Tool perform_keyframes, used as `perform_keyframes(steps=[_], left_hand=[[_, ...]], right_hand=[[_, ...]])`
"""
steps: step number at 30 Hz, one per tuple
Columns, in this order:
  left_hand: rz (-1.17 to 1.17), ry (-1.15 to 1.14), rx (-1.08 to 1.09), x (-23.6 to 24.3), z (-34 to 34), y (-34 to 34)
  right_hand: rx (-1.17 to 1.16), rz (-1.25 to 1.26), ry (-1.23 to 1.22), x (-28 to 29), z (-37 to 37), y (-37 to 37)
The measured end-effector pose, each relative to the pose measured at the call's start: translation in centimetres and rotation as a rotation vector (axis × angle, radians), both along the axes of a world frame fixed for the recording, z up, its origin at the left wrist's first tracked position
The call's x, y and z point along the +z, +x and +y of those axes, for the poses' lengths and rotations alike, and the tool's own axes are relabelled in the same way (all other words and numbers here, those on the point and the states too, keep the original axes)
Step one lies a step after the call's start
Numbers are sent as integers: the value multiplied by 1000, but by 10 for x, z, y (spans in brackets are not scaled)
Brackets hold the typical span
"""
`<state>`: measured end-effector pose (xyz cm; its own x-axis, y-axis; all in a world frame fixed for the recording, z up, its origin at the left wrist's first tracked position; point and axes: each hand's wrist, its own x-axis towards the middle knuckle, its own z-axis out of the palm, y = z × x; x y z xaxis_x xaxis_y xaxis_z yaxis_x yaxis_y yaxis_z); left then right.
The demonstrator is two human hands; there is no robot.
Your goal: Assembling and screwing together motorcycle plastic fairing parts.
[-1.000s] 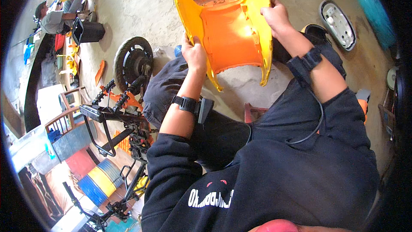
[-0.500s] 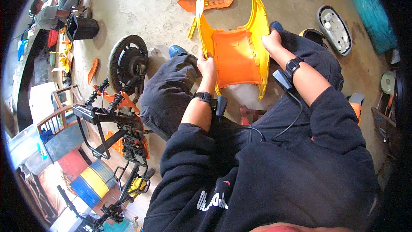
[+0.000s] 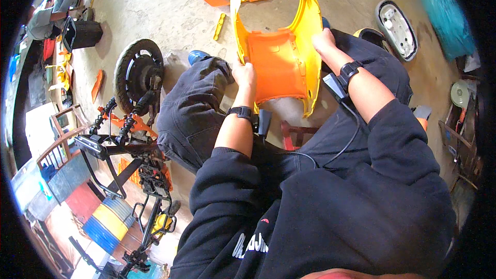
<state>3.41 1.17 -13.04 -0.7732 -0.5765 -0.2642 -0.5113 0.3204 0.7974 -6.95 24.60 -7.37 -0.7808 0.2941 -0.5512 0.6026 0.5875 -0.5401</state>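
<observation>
Apparent holding step: left grip (image 3: 245, 75) and right grip (image 3: 324, 43) clasp the yellow-orange panel (image 3: 276, 64) between them; moving it likely needs both.

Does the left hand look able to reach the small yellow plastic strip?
Probably not: the left hand holds the curved yellow-and-orange plastic panel, though the small yellow plastic strip lies uncovered.

Curved yellow panel (image 3: 276, 62), orange middle (image 3: 273, 75), prongs (image 3: 309, 9) pointing away, hand-held

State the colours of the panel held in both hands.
The panel has yellow sides and an orange middle; the head view shows it best.
</observation>
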Motion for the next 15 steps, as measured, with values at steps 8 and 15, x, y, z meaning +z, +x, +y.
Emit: perform_keyframes(steps=[8, 15], left_hand=[[81, 263, 66, 3, -3, -1], [17, 172, 13, -6, -7, 1]], right_hand=[[-27, 0, 113, 11, 4, -20], [-14, 53, 198, 10, -3, -24]])
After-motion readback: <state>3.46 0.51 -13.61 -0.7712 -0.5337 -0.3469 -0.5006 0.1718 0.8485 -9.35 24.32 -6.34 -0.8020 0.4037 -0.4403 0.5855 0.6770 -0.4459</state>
